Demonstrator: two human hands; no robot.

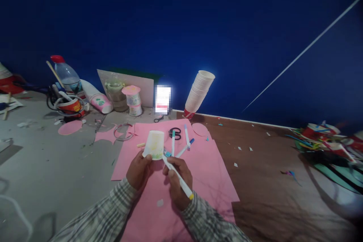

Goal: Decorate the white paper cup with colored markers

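Observation:
My left hand [139, 169] is closed on a white paper cup [154, 144], its thumb on the cup's rim. Faint yellow and green colouring shows on the cup's side. In my right hand [179, 179] is a white marker [181, 185] with a yellow end, its tip close to the cup's rim; I cannot tell whether it touches. Just beyond my hands, black-handled scissors [176, 134] and several other markers [186, 134] lie on pink paper [210, 174]. A small yellow piece [140, 145] sits left of the cup.
A tall leaning stack of paper cups [199, 92] stands against the blue wall. Behind to the left are a decorated cup tower [133, 100], a glass jar [115, 94], a plastic bottle [68, 77] and a red cup of tools [70, 106]. Paper scraps [239, 148] dot the brown surface.

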